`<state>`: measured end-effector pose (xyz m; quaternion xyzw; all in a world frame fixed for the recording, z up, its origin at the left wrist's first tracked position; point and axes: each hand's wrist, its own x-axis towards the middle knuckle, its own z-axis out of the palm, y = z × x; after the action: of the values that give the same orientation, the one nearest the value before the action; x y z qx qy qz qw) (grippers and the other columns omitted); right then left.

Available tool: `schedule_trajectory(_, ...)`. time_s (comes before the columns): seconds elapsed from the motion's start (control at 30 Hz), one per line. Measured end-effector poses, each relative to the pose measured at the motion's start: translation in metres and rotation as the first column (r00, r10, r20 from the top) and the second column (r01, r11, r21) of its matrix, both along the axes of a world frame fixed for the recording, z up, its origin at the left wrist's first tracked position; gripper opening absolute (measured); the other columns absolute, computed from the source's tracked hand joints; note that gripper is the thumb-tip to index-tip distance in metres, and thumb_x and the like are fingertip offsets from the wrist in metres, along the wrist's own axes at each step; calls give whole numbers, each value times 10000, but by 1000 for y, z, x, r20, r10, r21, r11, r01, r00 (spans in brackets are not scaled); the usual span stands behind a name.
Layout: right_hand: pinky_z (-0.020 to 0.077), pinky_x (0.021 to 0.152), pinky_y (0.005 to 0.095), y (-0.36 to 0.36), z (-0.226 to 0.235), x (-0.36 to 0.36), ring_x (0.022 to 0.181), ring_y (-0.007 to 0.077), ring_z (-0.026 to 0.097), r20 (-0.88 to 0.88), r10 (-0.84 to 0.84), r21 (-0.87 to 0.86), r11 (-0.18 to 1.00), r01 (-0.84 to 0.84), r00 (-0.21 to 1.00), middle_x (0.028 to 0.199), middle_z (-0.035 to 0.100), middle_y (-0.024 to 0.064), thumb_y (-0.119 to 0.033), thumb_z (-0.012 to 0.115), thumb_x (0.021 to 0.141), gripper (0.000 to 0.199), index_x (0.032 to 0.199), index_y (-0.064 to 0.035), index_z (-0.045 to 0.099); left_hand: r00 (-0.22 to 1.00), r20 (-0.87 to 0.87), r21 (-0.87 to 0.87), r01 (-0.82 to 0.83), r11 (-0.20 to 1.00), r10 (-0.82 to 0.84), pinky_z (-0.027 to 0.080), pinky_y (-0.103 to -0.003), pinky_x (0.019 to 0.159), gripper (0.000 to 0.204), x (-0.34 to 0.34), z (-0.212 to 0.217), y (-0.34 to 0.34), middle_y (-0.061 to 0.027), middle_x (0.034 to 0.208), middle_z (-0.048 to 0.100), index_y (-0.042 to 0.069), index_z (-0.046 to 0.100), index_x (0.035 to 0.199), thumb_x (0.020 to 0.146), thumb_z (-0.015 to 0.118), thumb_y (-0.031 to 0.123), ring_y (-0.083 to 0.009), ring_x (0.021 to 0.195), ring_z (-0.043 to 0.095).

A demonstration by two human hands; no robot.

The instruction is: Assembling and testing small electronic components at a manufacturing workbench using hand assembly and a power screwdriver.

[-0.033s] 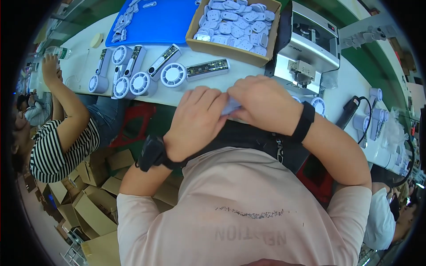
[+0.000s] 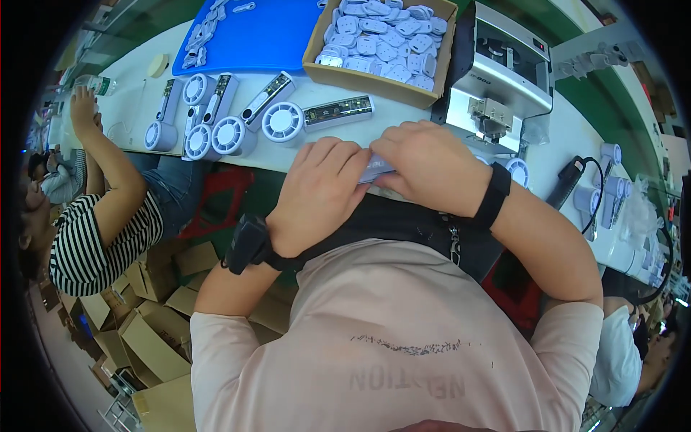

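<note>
Both hands meet at the table's near edge around a lavender plastic part (image 2: 376,168). Only a short stretch of it shows between the fingers, so its full shape is hidden. My left hand (image 2: 317,189) has its fingers curled over the left end. On the other end, my right hand (image 2: 430,164) pinches with thumb and fingers. Just beyond the left hand lies a handheld fan (image 2: 282,122) with a round grille and an open handle showing a circuit board (image 2: 338,111). Several more such fans (image 2: 229,135) lie to its left.
A cardboard box (image 2: 371,81) full of white plastic pieces stands at the back, beside a blue tray (image 2: 266,50). A silver machine (image 2: 497,86) stands to its right. More fans (image 2: 613,187) and a black corded tool (image 2: 566,180) lie far right. Another person (image 2: 108,230) sits at left.
The plastic part has turned slightly between my fingers and shows more of its face. Both hands stay in almost the same place.
</note>
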<state>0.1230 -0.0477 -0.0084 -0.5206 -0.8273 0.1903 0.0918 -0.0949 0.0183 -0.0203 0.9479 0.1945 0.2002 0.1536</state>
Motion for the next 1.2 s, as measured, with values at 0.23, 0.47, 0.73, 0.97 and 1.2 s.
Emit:
schedule_trajectory(0.23,560,874,492,12,4,2,988,377,699,62,-12,-58,998,16,998,981,727,150,-221,817,865,272,1032,-52,686,998,-25,-129,52,990,-55,498,-455,909,398,-7,-14,14,-91,1136,673,58,695,1156,794,840,138,-315,1082,634)
schedule_trajectory(0.47,562,896,486,30,47,1,1033,417,690,-30,-1,-256,967,-7,1000,1057,727,184,-228,812,894,351,1154,-24,693,983,-184,115,-7,993,28,504,-429,900,375,-21,0,6,-84,1061,652,84,695,1161,813,818,146,-294,1097,626)
schedule_trajectory(0.73,582,896,447,62,122,18,1038,359,725,-302,-385,-159,922,352,872,1148,750,212,-206,807,945,448,1320,16,702,653,208,-212,-696,686,728,606,-392,872,427,-160,43,115,-219,1173,775,-27,729,1286,913,812,165,-324,1038,776)
schedule_trajectory(0.97,586,896,361,173,89,38,1004,281,738,-13,-365,16,931,365,931,1134,776,178,-245,719,1021,415,1341,17,703,503,-234,-119,-864,489,832,565,-401,887,470,-323,9,297,-182,997,788,-81,728,1277,977,725,282,-281,947,749)
schedule_trajectory(1.2,615,912,460,229,44,16,999,341,776,339,-394,-76,894,442,855,1102,799,196,-277,729,960,344,1192,-32,794,579,-233,-202,-815,543,782,556,-345,922,511,-316,-20,312,-165,1005,782,-62,730,1280,1009,748,371,-254,1010,748)
